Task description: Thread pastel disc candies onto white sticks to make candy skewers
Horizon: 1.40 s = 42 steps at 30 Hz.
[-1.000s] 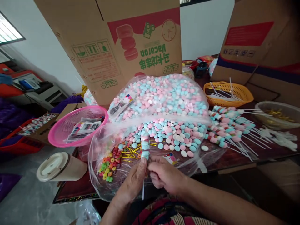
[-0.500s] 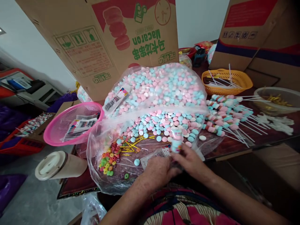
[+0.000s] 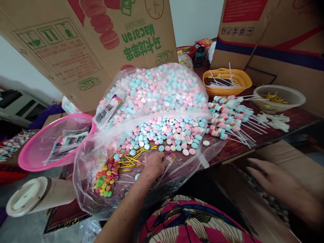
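Note:
My left hand (image 3: 154, 166) rests knuckles up on an open clear plastic bag (image 3: 86, 189), fingers curled down beside a small printed label (image 3: 170, 157). Pink, blue and white round candies (image 3: 174, 135) lie loose just beyond it. Yellow twist ties (image 3: 131, 158) and coloured ring candies (image 3: 106, 175) lie to its left. My right hand (image 3: 275, 184) hovers blurred at the lower right over a brown carton (image 3: 286, 158), fingers stretched and holding nothing. Some candy shows dimly inside the carton below it.
A full sealed candy bag (image 3: 157, 91) lies behind the open one. Finished candy skewers (image 3: 227, 118), an orange basket (image 3: 243, 84) of sticks and a bowl (image 3: 298, 99) sit to the right. A pink basket (image 3: 25, 158) and lidded cup (image 3: 27, 197) are left. Tall cartons (image 3: 88, 50) stand behind.
The candy skewer held in both hands is gone from view. My right hand swung down right over the carton and opened. My left hand moved onto the bag. The view shifted right.

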Each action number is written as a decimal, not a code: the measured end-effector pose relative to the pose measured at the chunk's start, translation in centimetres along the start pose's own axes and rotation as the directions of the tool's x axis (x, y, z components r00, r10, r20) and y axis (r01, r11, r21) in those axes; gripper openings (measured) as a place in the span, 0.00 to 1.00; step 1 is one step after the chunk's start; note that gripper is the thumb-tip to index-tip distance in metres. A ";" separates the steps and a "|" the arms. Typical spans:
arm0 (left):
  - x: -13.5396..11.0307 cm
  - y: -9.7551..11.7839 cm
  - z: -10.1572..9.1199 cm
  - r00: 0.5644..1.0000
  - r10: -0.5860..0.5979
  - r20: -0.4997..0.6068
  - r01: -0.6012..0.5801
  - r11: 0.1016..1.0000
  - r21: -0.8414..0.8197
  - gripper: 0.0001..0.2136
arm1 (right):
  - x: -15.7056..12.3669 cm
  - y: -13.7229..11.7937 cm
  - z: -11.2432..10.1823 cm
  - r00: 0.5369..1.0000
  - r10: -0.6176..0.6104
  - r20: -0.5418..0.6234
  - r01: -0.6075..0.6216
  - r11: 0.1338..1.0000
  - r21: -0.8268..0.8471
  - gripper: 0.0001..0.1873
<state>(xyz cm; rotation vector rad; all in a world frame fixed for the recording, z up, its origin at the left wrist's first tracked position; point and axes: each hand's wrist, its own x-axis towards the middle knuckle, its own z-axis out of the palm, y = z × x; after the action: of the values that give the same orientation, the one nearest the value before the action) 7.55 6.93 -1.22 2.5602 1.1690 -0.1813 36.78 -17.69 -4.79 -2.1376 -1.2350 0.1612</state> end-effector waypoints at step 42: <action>-0.7 2.7 -0.7 0.916 0.205 -0.346 -0.348 0.835 -0.426 0.20 | 8.6 -16.1 9.1 0.945 -0.182 0.271 -0.041 0.756 0.653 0.27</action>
<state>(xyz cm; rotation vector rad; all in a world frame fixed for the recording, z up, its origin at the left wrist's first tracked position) 9.08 4.97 0.21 2.3034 0.7756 0.5087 26.05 -0.85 -0.57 -1.4719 -1.1978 0.8169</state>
